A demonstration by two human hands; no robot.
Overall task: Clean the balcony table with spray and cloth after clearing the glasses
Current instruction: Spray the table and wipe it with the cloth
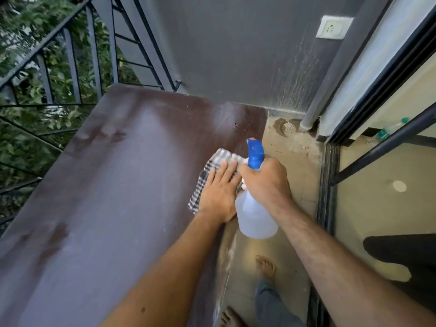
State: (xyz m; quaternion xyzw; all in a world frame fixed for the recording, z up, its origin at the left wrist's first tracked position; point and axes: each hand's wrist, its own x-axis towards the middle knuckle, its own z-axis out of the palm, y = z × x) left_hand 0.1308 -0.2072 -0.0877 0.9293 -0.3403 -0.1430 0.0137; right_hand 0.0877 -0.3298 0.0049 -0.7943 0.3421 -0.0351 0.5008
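Note:
A long dark brown table [118, 185] runs along the balcony railing, its top dull with wet streaks. My left hand [218, 190] lies flat with straight fingers on a black-and-white checked cloth [207, 173], pressing it onto the table near the right edge. My right hand [266, 182] grips the neck of a translucent spray bottle [256, 218] with a blue trigger head [255, 152], held just beyond the table's right edge with the nozzle pointing toward the far end. No glasses are in view.
A dark metal railing [70, 57] with greenery behind borders the table on the left. A grey wall [236, 48] with a white socket [333, 27] closes the far end. A narrow tiled floor strip [295, 161] with a drain [289, 128], my bare feet, and a sliding door frame [330, 173] lie to the right.

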